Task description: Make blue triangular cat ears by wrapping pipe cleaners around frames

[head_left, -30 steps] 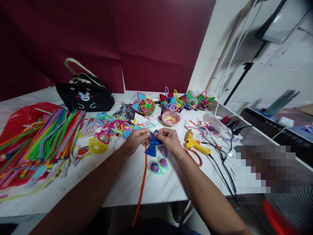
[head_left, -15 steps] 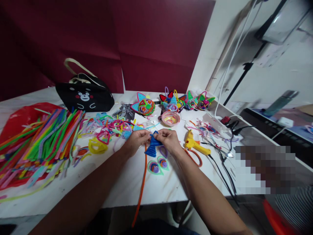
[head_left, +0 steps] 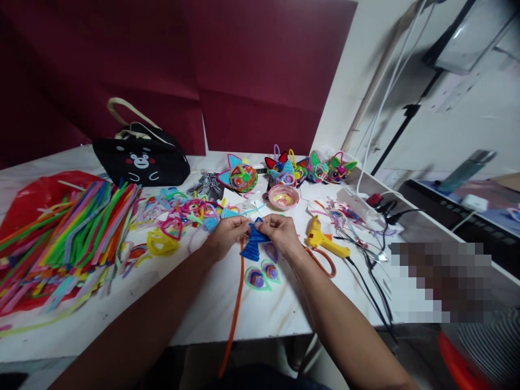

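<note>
Between my two hands is a blue pipe-cleaner piece [head_left: 251,250], bent into tight rows, its wider part hanging below my fingers. My left hand [head_left: 229,235] pinches its upper left side, and my right hand [head_left: 280,232] grips the upper right. A long orange pipe cleaner [head_left: 236,303] runs down from beside my left fingers past the table's front edge; whether those fingers hold it is unclear. Just below the blue piece lie two coiled pipe-cleaner eyes [head_left: 264,276] with pale green teardrop outlines. A purple loop [head_left: 271,252] shows partly behind my right hand.
A yellow glue gun [head_left: 327,239] with its cord lies to the right, beside an orange loop [head_left: 331,268]. Pipe cleaners [head_left: 85,227] are heaped at left on red plastic. Behind stand a black bag [head_left: 142,157], a pink bowl [head_left: 283,197] and several finished animal heads [head_left: 242,176].
Almost nothing differs. Both hands keep the same hold on the blue piece, which stays in the same place.
</note>
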Demonstrator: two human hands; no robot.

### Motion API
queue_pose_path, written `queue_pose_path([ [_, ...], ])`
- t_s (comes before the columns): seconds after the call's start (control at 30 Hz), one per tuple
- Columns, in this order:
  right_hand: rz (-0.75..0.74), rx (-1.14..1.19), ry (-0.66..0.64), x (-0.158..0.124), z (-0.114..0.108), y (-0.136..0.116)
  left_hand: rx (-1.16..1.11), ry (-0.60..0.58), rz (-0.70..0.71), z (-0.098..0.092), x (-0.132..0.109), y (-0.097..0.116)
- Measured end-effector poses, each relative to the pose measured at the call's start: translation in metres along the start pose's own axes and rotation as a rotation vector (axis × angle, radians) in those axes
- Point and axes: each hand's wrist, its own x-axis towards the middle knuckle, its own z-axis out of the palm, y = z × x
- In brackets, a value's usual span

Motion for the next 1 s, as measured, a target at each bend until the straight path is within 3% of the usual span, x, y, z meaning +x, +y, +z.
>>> queue_pose_path([
  [0.47, -0.057, -0.134, 0.038, -0.001, 0.0, 0.006, 0.116, 0.092, 0.082, 0.006, -0.001, -0.011],
  [1.0, -0.118, -0.232, 0.023, 0.0, 0.0, 0.009, 0.153, 0.132, 0.046, 0.005, 0.0, -0.006],
])
